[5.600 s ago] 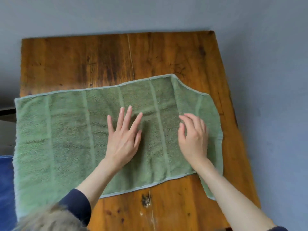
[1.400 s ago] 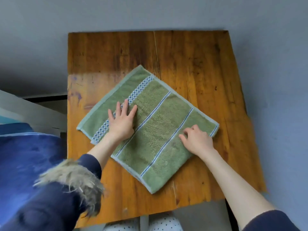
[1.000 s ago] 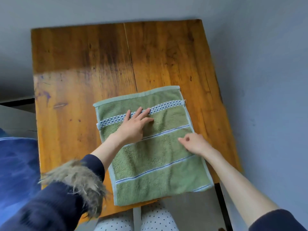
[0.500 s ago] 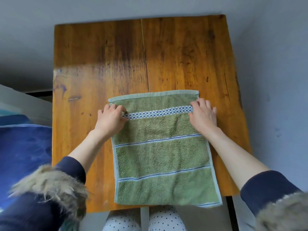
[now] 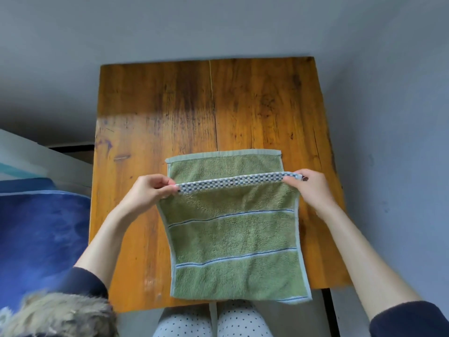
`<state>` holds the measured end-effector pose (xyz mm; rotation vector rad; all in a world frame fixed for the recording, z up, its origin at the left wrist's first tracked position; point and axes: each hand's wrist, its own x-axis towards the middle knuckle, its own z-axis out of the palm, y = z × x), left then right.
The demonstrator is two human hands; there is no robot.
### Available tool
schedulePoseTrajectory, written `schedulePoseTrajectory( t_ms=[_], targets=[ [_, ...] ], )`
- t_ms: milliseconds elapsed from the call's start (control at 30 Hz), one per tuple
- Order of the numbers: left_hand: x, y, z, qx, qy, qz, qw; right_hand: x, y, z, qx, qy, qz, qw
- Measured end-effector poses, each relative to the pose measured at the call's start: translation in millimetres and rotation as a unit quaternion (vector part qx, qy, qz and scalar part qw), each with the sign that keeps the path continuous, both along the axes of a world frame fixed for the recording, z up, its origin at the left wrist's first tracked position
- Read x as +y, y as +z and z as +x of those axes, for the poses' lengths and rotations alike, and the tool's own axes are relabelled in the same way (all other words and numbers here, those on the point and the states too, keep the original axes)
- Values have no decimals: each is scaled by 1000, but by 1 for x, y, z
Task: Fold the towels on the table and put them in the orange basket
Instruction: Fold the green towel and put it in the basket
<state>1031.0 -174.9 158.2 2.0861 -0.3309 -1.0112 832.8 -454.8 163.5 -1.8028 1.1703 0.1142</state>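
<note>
- Both grips pinching towel (image 5: 233, 239) at checkered band: left hand (image 5: 145, 193), right hand (image 5: 311, 188), band lifted.
- Towel's near edge overhangs worktop (image 5: 155, 117).

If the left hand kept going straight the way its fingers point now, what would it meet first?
The left hand points rightward along the checkered band it pinches on the green towel. Continuing, it would likely meet the right hand holding the other end, though depth is unclear.
</note>
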Motion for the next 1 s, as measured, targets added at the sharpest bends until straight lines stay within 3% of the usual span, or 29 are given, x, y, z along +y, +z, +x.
schedulePoseTrajectory(
  t_ms=[233,467,800,1000],
  targets=[
    [-4,26,21,29,31,-88,995,-22,24,4,-97,-14,30,995],
    [-38,-29,39,-158,-11,85,984,-31,-37,47,-21,10,-30,999],
    [-44,-81,59,-225,-18,126,966,-40,-84,68,11,-4,-116,993],
    [-46,-84,64,-235,-68,118,962,-41,-88,70,8,94,-156,983]
  ],
)
